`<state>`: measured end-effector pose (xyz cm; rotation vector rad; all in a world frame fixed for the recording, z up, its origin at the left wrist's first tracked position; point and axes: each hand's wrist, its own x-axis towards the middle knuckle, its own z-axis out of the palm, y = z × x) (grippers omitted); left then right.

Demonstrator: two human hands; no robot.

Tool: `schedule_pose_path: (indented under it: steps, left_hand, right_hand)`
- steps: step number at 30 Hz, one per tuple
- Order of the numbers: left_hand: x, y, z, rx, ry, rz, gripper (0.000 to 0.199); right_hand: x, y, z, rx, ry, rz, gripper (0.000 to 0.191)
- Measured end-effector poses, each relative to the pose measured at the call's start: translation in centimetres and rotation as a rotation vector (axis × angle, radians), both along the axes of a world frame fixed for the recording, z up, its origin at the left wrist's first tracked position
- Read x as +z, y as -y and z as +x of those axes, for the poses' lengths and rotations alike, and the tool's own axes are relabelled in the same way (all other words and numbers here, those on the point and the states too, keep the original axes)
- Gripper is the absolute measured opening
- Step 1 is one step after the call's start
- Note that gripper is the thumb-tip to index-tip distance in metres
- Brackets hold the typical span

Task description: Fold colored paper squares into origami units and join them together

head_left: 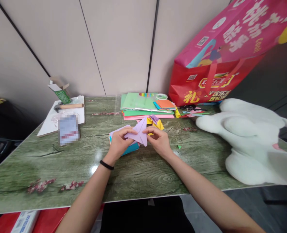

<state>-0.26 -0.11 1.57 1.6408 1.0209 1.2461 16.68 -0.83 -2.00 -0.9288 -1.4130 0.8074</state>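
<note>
The left hand (119, 140) and the right hand (160, 142) met above the middle of the table, both forearms reaching in from the near edge and angling toward each other. Between them was a pale purple, pointed piece of folded paper (140, 132), raised over the tabletop. Each hand held it in a narrow pinch, thumb against fingers, the left at its left side and the right at its right edge. A thin black band (106, 165) circled the left wrist.

On the glossy red carrier bag (182, 85) a large gold "礼" could be read, with a QR code above it. The bright pink printed bag (194, 53) over it bore big white Chinese characters and another QR code. The lettering on the pixelated pale-blue packet (69, 129) could not be made out.

The green wood-grain tabletop (158, 179) shone, printed with small red-and-white blossoms. A flat stack of coloured sheets (138, 103), green uppermost and pink lowest, lay beyond the hands, with a yellow-and-purple angular folded paper piece (160, 124) just before it. A soft, rounded white plush toy (245, 136) sprawled at the right.
</note>
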Motion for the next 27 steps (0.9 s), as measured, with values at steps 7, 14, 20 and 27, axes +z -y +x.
schedule_pose_path:
  steps: [7,14,20,27]
  left_hand:
    - [0.51,0.36,0.15,0.013,0.007,-0.011,0.013]
    - [0.22,0.26,0.05,0.019,-0.004,0.027,0.012]
    - [0.34,0.36,0.03,0.018,-0.01,0.038,0.009]
    - [0.12,0.47,0.3,0.031,0.022,0.014,0.005]
  right_hand:
    - [0.61,0.26,0.11,-0.026,0.067,0.054,0.012]
    - [0.4,0.04,0.19,-0.013,0.034,0.068,0.011]
    - [0.29,-0.09,0.37,0.004,0.031,0.049,0.008]
    - [0.54,-0.05,0.19,0.016,-0.021,-0.002,0.009]
